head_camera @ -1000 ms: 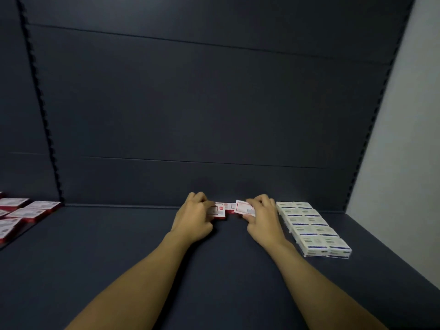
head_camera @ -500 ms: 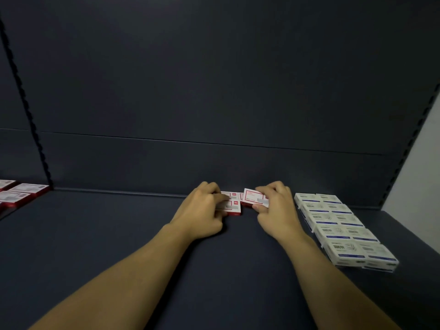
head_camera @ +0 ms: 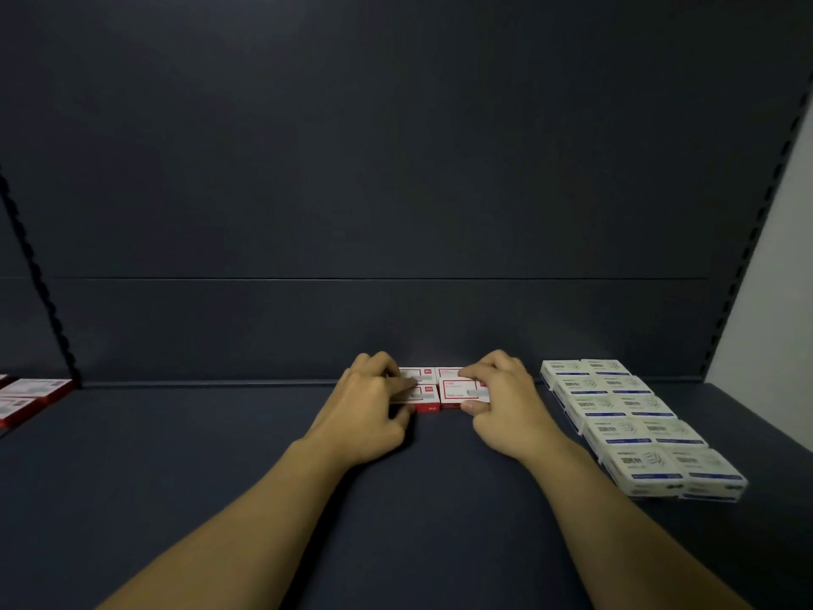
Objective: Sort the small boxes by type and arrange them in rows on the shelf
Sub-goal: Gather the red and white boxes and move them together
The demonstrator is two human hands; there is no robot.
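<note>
Dark shelf (head_camera: 220, 477) spans view, back panel just beyond fingertips. Blue-and-white boxes (head_camera: 633, 416), two columns, right of right hand (head_camera: 506, 407), apart from it; print blurred. Red-and-white boxes (head_camera: 26, 396) far left, cut off by frame edge. Left hand (head_camera: 369, 411) fingers curled over left pair of red boxes (head_camera: 440, 389), part hidden. Right hand pinches near right box (head_camera: 462, 391), thumb at front edge, fingers at back.

Single head-worn view, looking forward and down, close over dark shelf (head_camera: 220, 477)
</note>
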